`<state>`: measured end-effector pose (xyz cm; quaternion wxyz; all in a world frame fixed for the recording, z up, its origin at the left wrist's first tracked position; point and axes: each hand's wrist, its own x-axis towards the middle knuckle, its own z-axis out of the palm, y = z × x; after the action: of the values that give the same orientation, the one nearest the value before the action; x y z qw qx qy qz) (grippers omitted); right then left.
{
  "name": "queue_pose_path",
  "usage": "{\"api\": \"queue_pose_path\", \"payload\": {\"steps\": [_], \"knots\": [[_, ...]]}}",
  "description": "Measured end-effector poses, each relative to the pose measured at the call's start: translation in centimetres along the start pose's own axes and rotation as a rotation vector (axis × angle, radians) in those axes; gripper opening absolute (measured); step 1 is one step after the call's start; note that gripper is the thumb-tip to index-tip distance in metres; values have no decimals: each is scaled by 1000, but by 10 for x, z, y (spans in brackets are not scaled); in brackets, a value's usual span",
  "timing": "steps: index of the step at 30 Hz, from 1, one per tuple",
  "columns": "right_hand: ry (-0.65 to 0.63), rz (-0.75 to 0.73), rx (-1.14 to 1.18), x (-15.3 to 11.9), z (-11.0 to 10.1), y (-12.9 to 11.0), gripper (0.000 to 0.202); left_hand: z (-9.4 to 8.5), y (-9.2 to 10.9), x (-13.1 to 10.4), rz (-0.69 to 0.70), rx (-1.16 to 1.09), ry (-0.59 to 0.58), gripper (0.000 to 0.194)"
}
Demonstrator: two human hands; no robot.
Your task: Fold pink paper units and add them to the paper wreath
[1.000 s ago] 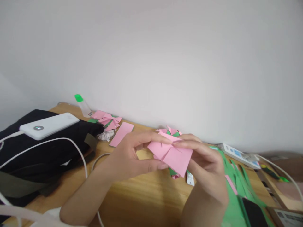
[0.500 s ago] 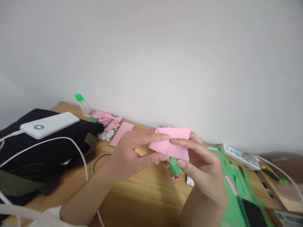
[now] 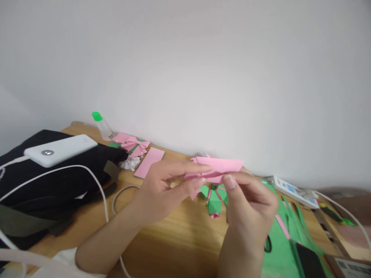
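A piece of pink folded paper (image 3: 226, 165) is held up above the table between both hands. My left hand (image 3: 162, 189) pinches its left side, forefinger on top and thumb along the lower edge. My right hand (image 3: 249, 204) grips the right part, the thumb pressing the lower edge; some of its fingers are hidden behind the paper. The sheet is tilted, with a fold opening towards me. Below it on the table sits a green and pink folded-paper piece (image 3: 213, 204), partly covered by the hands and sheet.
A pink paper strip (image 3: 150, 162) lies left of my hands, near folded pink and green pieces (image 3: 135, 144) and a glue bottle (image 3: 102, 126). A white power bank (image 3: 60, 150) rests on black cloth (image 3: 34, 177). Rightward are green paper (image 3: 278, 251), a phone (image 3: 310, 260) and a power strip (image 3: 292, 191).
The pink paper has tipped from facing me to nearly edge-on, its lower part folding. My right thumb has moved up onto its lower edge. More of the green and pink piece shows.
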<state>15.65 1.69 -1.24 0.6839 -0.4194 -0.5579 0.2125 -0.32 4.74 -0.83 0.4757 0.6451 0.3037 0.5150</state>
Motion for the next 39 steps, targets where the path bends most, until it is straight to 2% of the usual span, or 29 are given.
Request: {"api": "queue_pose_path", "payload": {"steps": [5,9,13,19,24,29,35,39], "knots": [[128,44,-55,-4,4,-1,6,3,2,0,-73,-48,35,16],[173,94,-72,-5,6,-3,15,4,2,1,-94,-81,35,15],[149,134,-22,-5,7,-4,21,5,2,0,-117,-89,51,15],[148,99,-20,-4,8,-4,25,7,4,1,-123,-63,63,14],[161,73,-132,-3,6,-1,19,6,3,0,-27,14,52,18],[166,118,-72,-1,3,-2,17,3,2,-1,51,71,42,23],[174,160,-15,-2,5,-4,17,4,5,-1,2,12,54,17],[190,115,-28,-3,5,-5,17,5,6,0,-46,-9,68,13]]}}
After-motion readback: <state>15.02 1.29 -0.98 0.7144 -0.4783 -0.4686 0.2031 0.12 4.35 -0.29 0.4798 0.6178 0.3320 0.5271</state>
